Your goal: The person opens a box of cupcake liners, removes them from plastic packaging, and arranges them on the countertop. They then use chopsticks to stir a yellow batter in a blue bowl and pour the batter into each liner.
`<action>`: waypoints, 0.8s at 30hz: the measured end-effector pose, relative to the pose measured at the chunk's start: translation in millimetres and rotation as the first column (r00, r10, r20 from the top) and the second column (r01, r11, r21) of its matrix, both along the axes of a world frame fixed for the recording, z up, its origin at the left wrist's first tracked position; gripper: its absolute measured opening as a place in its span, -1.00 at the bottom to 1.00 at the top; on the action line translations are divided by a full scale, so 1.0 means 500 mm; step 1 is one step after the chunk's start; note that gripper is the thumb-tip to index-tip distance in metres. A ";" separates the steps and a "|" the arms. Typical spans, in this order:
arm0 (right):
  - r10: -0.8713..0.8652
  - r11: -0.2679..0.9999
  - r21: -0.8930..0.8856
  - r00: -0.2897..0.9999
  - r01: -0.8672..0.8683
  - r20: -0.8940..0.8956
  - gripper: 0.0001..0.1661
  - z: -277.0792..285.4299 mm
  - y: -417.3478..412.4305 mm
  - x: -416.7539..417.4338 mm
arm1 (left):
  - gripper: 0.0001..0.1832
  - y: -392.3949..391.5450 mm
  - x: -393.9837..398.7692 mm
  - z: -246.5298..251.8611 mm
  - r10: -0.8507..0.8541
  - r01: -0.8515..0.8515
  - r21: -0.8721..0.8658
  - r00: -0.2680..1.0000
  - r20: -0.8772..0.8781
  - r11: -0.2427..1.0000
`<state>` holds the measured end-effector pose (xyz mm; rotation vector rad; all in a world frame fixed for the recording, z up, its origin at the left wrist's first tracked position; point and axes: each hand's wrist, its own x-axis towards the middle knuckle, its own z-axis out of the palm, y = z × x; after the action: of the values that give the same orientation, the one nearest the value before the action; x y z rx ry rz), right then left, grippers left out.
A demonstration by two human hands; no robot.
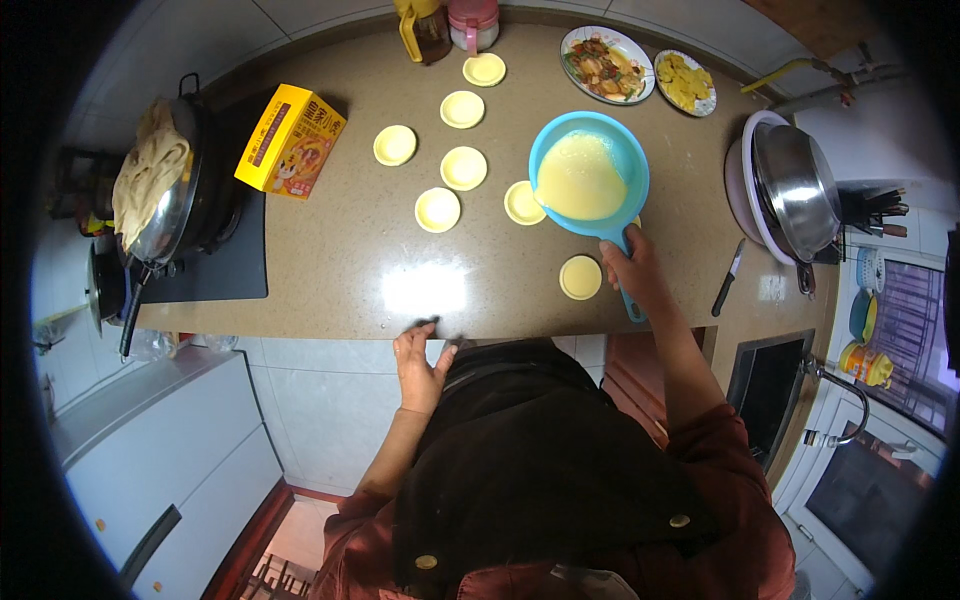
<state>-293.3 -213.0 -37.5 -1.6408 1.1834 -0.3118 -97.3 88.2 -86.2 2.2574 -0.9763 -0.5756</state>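
Note:
My right hand (pixel 634 264) grips the handle of a blue plastic ladle-like bowl (pixel 636 169), which holds pale yellow liquid (pixel 581 176). The bowl is over the counter and partly covers a tart shell (pixel 523 203) at its left; another edge shows behind it on the right. Below the bowl lies a round tart shell (pixel 580 277) that looks filled. Several more pale tart shells (pixel 463 168) lie spread to the left and towards the back. My left hand (pixel 421 367) is at the counter's front edge with its fingers apart, holding nothing.
At the left stand a yellow box (pixel 289 146) and a pan (pixel 166 217) with dough-like sheets. A yellow-lidded jug (pixel 427 30), a pink-lidded jar (pixel 474 26) and two plates of food (pixel 600 96) (pixel 703 110) are at the back. Right are metal bowls (pixel 795 187) and a knife (pixel 727 281).

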 end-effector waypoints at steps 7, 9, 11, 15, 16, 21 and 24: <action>-0.019 0.999 0.027 0.999 0.018 0.042 -0.79 0.016 0.006 0.013 | -0.50 0.006 0.001 0.002 0.014 -0.014 -0.005 1.000 -0.004 1.000; -0.031 0.998 0.055 0.998 0.028 0.052 -0.81 0.024 0.008 0.018 | -0.50 0.008 0.001 0.002 0.014 -0.014 -0.008 1.000 0.004 1.000; -0.049 0.997 0.065 0.997 0.045 0.051 -0.82 0.025 0.010 0.021 | -0.50 0.009 0.001 0.003 0.009 -0.009 -0.024 1.000 0.028 1.000; -0.049 0.997 0.064 0.998 0.047 0.040 -0.83 0.020 0.008 0.017 | -0.50 0.011 0.001 0.001 0.000 0.002 -0.041 0.999 0.054 0.999; -0.049 0.997 0.060 0.998 0.046 0.038 -0.83 0.022 0.007 0.016 | -0.50 0.011 0.001 0.000 0.004 -0.002 -0.040 0.999 0.049 0.999; -0.053 0.997 0.050 0.998 0.052 0.035 -0.83 0.035 0.011 0.019 | -0.50 0.017 0.001 -0.004 0.012 -0.010 -0.039 0.999 0.041 0.999; -0.042 0.998 0.040 0.999 0.040 0.032 -0.83 0.030 0.010 0.016 | -0.50 0.017 0.001 0.000 0.014 -0.013 -0.038 1.000 0.027 0.999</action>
<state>-285.5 -207.9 -22.5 -1.5733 1.1923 -0.3382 -96.8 96.9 -86.2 2.2419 -0.9766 -0.5170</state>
